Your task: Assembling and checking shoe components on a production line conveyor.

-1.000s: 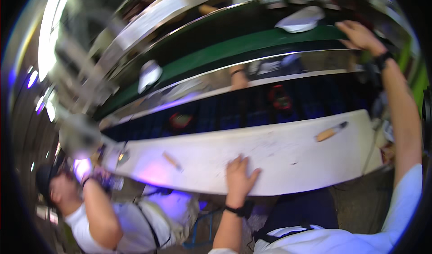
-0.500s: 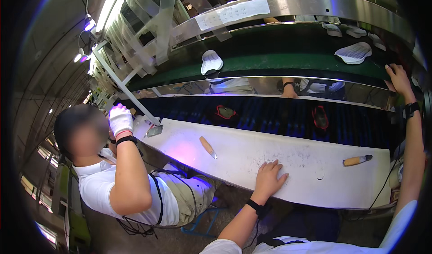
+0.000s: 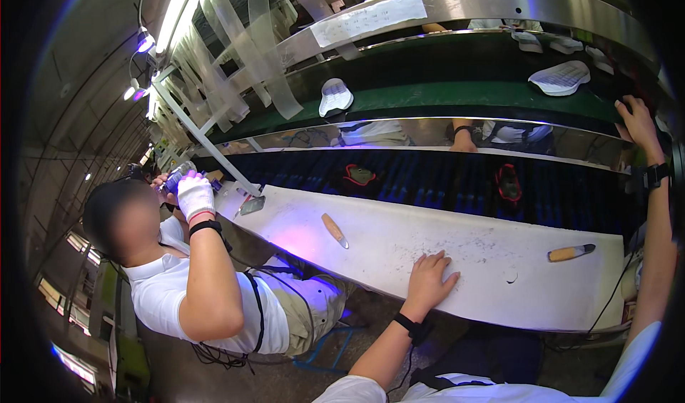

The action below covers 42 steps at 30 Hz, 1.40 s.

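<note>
My left hand [image 3: 431,281] lies on the white tabletop [image 3: 399,260] near its front edge, fingers spread, holding nothing. At the far right, my right hand [image 3: 637,126] rests with its fingers at the edge of the upper green conveyor belt [image 3: 442,96], and nothing shows in it. A short knife with a wooden handle [image 3: 334,229] lies on the table to the left of my left hand. Another wooden-handled knife [image 3: 571,253] with a dark blade lies near the table's right end. Small dark scraps [image 3: 457,244] are scattered beside my left fingertips.
A seated co-worker [image 3: 164,274] at left holds a bottle-like object [image 3: 176,177]. Red-edged dark shoe pieces [image 3: 359,175] lie on the lower black belt [image 3: 428,192]. White sole-shaped pieces [image 3: 560,79] lie on the green belt. A metal post [image 3: 203,139] stands at the left.
The view has shifted slightly. The co-worker's gloved hand has turned, and the bottle-like object now shows in their hands. My hands stay in nearly the same places.
</note>
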Each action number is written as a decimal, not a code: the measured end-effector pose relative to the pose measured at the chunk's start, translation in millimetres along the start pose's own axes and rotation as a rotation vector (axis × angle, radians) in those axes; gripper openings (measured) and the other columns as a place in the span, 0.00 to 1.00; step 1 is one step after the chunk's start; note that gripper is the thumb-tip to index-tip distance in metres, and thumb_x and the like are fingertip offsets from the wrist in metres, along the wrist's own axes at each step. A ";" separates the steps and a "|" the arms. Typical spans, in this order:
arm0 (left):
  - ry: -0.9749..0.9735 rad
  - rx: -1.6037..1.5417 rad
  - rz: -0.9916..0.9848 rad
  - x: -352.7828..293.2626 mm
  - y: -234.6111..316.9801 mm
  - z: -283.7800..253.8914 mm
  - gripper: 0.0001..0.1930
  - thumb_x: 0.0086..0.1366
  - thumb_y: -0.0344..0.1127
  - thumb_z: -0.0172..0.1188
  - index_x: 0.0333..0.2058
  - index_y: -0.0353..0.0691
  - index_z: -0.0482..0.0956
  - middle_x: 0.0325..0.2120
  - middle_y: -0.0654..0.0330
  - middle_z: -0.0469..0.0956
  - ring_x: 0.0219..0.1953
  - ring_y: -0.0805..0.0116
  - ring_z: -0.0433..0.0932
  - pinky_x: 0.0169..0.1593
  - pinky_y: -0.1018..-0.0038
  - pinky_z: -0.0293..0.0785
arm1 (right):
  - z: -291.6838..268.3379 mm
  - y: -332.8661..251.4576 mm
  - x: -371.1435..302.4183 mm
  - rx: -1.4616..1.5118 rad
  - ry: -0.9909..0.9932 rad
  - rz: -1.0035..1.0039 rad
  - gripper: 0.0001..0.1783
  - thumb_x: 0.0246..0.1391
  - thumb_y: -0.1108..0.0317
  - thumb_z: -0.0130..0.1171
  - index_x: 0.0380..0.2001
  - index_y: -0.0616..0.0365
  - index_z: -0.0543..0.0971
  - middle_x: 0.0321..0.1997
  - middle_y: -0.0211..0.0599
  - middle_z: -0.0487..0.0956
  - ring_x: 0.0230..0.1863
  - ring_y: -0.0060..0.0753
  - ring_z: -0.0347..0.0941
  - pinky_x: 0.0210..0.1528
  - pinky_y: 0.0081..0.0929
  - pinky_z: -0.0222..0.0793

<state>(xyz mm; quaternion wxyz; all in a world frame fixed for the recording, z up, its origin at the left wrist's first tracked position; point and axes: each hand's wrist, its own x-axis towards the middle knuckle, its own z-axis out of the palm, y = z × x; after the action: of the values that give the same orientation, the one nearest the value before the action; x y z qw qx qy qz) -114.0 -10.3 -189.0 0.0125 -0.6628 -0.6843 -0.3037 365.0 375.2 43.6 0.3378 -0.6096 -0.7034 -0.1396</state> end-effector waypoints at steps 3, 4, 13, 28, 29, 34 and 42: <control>-0.003 0.025 0.006 1.2 1.2 0.6 0.22 0.60 0.45 0.66 0.47 0.35 0.82 0.54 0.46 0.79 0.57 0.51 0.76 0.68 0.53 0.62 | -0.8 0.7 -1.4 0.002 0.005 0.007 0.29 0.64 0.45 0.54 0.55 0.59 0.78 0.55 0.53 0.76 0.59 0.57 0.72 0.60 0.44 0.68; -0.007 0.037 0.004 1.5 1.4 0.8 0.22 0.60 0.45 0.66 0.47 0.35 0.82 0.54 0.46 0.79 0.57 0.51 0.76 0.68 0.53 0.63 | -1.5 0.1 -1.9 0.030 0.018 0.002 0.29 0.64 0.45 0.55 0.56 0.59 0.78 0.56 0.53 0.76 0.59 0.57 0.72 0.60 0.43 0.68; 0.043 0.007 0.055 -0.8 -10.4 12.3 0.22 0.58 0.44 0.69 0.45 0.35 0.82 0.50 0.43 0.81 0.53 0.44 0.78 0.64 0.49 0.67 | -19.0 -24.8 -12.0 -0.074 -0.017 -0.063 0.29 0.57 0.49 0.65 0.57 0.52 0.77 0.53 0.56 0.77 0.57 0.59 0.74 0.58 0.45 0.71; -0.069 0.048 0.020 -1.6 6.5 1.8 0.22 0.61 0.39 0.67 0.48 0.27 0.82 0.53 0.35 0.78 0.55 0.38 0.77 0.62 0.54 0.70 | -52.5 -63.4 -23.7 -0.022 -0.109 0.149 0.39 0.48 0.37 0.61 0.47 0.64 0.85 0.58 0.59 0.76 0.61 0.56 0.70 0.63 0.44 0.66; -0.035 0.031 0.026 -0.4 11.6 -0.1 0.19 0.61 0.38 0.66 0.43 0.26 0.84 0.49 0.35 0.80 0.54 0.37 0.78 0.62 0.52 0.71 | -52.0 -63.6 -23.4 -0.002 -0.092 0.163 0.38 0.47 0.39 0.63 0.46 0.65 0.85 0.57 0.57 0.77 0.60 0.56 0.70 0.62 0.44 0.66; -0.037 0.033 0.005 0.7 24.5 -5.3 0.20 0.62 0.38 0.66 0.44 0.25 0.83 0.49 0.34 0.80 0.54 0.37 0.78 0.62 0.53 0.71 | -55.9 -60.3 -27.2 0.026 -0.084 0.152 0.38 0.47 0.38 0.63 0.48 0.62 0.84 0.56 0.57 0.76 0.60 0.57 0.71 0.62 0.48 0.68; -0.026 0.003 0.010 0.3 14.2 -0.7 0.18 0.61 0.37 0.66 0.43 0.25 0.83 0.48 0.35 0.80 0.53 0.38 0.78 0.61 0.54 0.72 | -55.4 -59.9 -28.1 0.027 -0.124 0.128 0.36 0.49 0.39 0.60 0.47 0.61 0.84 0.55 0.55 0.77 0.59 0.55 0.71 0.61 0.46 0.68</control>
<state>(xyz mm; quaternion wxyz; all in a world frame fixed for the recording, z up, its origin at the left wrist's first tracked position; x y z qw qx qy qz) -101.3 -11.2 -182.6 0.0059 -0.6701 -0.6816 -0.2938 325.7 307.0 79.0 0.3097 -0.6564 -0.6843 -0.0702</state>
